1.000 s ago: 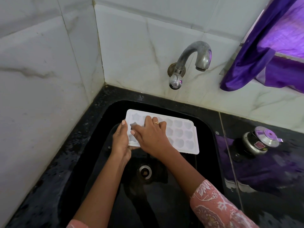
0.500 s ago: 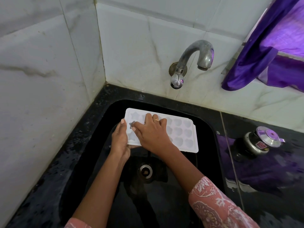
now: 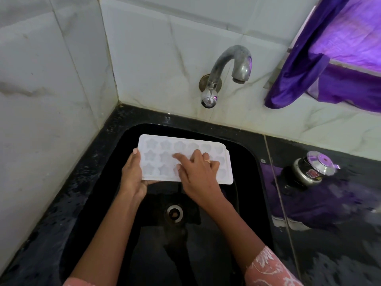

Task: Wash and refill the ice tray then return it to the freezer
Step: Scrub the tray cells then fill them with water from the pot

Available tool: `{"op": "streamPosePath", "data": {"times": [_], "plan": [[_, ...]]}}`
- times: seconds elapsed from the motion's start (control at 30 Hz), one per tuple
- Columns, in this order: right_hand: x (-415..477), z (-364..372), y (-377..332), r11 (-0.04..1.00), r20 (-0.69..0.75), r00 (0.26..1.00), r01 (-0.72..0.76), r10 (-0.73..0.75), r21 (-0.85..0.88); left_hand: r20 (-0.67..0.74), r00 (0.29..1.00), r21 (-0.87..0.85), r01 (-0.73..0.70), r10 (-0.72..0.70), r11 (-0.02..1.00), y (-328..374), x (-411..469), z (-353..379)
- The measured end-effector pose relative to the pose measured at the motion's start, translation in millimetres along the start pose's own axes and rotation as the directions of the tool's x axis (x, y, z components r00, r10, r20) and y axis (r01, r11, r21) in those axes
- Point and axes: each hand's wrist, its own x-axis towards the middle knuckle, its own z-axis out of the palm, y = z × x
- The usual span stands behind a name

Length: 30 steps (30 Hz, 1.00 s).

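With the left hand's (image 3: 133, 178) grip clamped on the left end of the star-moulded ice tray (image 3: 158, 159), held over the black sink (image 3: 247, 182), the right hand (image 3: 198, 172), fingers flat and holding nothing, has slid rightward onto the middle moulds, so washing probably continues and refilling has not begun.

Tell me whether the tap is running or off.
Off, as far as shows: no stream falls from the tap spout toward the ice tray or the sink below.
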Motion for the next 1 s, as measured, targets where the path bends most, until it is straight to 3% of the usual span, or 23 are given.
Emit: {"op": "streamPosePath", "data": {"times": [0.17, 0.27, 0.7, 1.0], "plan": [[-34.4, -5.7, 47.4, 0.969, -0.175, 0.961, -0.232, 0.215, -0.083, 0.016, 1.0, 0.042, 0.021, -0.022, 0.999, 0.5, 7.2, -6.2], [-49.4, -2.4, 66.3, 0.949, -0.184, 0.946, -0.291, 0.266, -0.12, 0.023, 0.999, 0.057, 0.042, -0.044, 0.997, 0.1, 10.3, -8.5], [-49.0, 3.5, 74.8, 0.972, -0.077, 0.975, -0.214, 0.206, -0.102, 0.012, 0.999, 0.053, 0.047, -0.048, 0.997, 0.9, 11.4, -11.4], [-44.7, -6.3, 80.4, 0.955, -0.034, 0.979, -0.204, 0.202, -0.216, 0.026, 0.999, 0.064, 0.04, -0.042, 0.997, 2.3, 11.0, -12.8]]}}
